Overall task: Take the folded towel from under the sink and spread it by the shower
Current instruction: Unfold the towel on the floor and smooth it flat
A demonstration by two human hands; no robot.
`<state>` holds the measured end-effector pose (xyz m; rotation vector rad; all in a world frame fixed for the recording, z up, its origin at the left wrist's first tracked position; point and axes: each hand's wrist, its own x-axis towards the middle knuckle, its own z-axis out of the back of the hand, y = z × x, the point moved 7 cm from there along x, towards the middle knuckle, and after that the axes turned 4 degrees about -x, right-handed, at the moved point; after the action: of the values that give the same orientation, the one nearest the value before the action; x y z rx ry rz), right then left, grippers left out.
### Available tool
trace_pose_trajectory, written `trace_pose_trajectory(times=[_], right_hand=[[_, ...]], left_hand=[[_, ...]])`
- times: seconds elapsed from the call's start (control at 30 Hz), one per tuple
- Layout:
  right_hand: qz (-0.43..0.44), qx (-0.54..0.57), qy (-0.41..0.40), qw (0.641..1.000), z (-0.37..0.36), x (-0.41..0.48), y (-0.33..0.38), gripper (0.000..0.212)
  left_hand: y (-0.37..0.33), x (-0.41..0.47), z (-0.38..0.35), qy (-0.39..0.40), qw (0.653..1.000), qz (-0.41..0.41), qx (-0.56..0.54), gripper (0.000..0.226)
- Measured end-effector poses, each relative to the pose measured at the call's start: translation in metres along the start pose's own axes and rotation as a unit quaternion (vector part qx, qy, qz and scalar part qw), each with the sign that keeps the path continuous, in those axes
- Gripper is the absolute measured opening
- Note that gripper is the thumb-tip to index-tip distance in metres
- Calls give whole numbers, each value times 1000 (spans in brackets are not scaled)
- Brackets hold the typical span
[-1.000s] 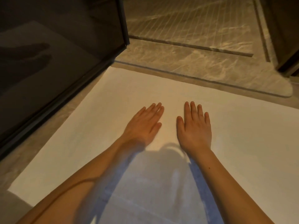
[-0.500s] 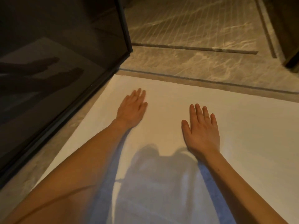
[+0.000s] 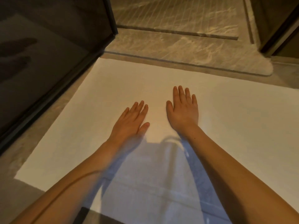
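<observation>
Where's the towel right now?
Head view: the towel lies spread flat on the floor, far edge along the shower threshold, glass panel on its left, left hand and right hand flat on its middle.

The left hand (image 3: 131, 120) has slid back across the towel (image 3: 234, 118) to lie beside the right hand (image 3: 183, 110)

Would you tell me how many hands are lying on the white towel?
2. The left hand lies flat near the middle of the towel; the right hand lies flat beside it, not touching.
</observation>
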<state>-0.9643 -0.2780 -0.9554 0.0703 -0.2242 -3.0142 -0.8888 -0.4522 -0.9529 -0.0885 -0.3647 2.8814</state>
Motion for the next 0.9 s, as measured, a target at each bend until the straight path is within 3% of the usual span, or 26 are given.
trace_pose_trajectory(times=[0.2,0.3,0.4,0.5,0.63,0.83,0.9], right_hand=[[4,-10,16,1000,1,-2,0,64],[-8,-15,25,1000,7,-4,1,62],[12,2,-40,999,20,-32,20,58],[38,21,-23,999,4,-82,39,58],[-13,12,2,1000,-7,-107,-7,60],[-116,38,-27,992,13,-127,-70,60],[-114,74,-66,989,22,-125,-64,60]], left_hand=[[131,-35,39,-42,975,216,24,60],[101,-31,44,-54,979,195,-2,62],[4,-26,23,-45,999,30,0,65],[-52,-36,1,-51,997,-31,-55,53],[-16,-41,-6,-40,999,18,-3,61],[56,-49,17,-63,971,227,-42,69],[28,-38,24,-84,976,195,-51,68]])
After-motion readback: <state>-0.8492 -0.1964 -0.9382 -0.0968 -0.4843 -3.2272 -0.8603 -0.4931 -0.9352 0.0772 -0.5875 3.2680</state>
